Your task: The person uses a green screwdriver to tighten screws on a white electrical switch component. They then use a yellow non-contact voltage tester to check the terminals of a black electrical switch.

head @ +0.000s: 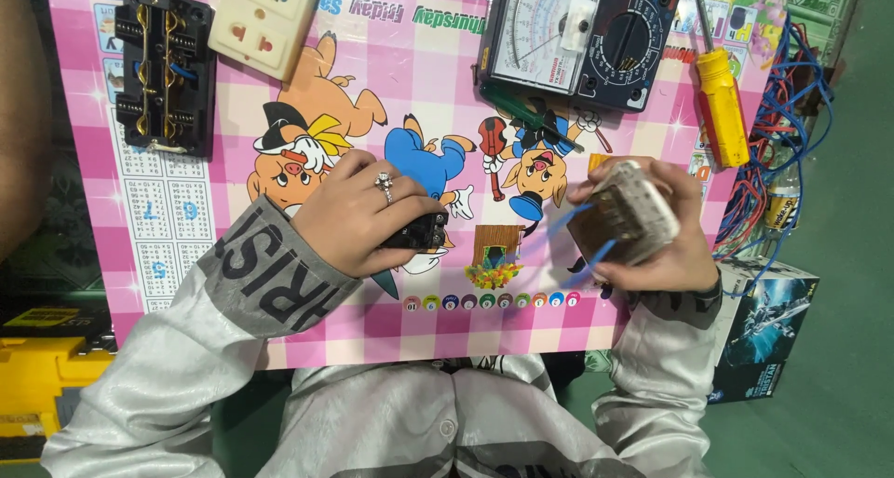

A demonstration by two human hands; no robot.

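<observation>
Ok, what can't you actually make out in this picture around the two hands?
- Head view: the black part under the left hand is mostly covered by the fingers; its kind is unclear.
- The pale socket block in the right hand: its underside is hidden by the palm.
- Where the blue wires attach is too small to tell.
- The meter and the cream socket plate are cut off by the top edge.

My little table (354, 334) wears a pink-and-white check with cartoon pigs in blue, black and yellow, and a row of coloured dots along its near edge. At the far edge lie a cream socket plate (265, 17), a black meter (582, 36) with a white dial and, at the right, a yellow-handled screwdriver (724, 106). My sleeves (186, 366) are pale silver-grey with a grey band.
</observation>
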